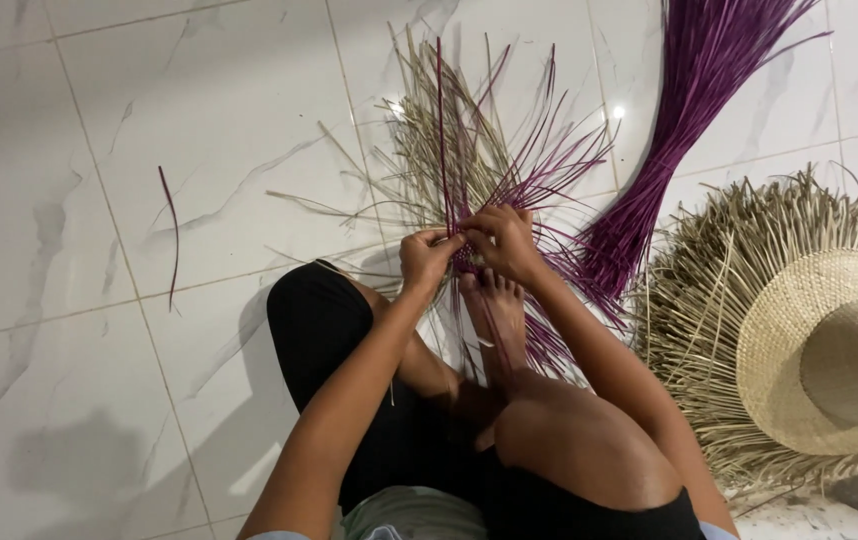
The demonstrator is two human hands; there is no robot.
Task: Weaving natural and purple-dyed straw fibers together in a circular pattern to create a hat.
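Only a small woven patch exists; the left hand and right hand pinch its purple strands, most splaying loose across the floor.

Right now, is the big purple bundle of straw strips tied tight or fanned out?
Fanned out at the far end: the purple straw bundle narrows toward the weaving; no tie is visible.

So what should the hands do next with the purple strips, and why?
Probably pull the pinched purple strip snug. Both the left hand and right hand grip the small woven centre, a foot pins it, and loose straw strands fan out unwoven.
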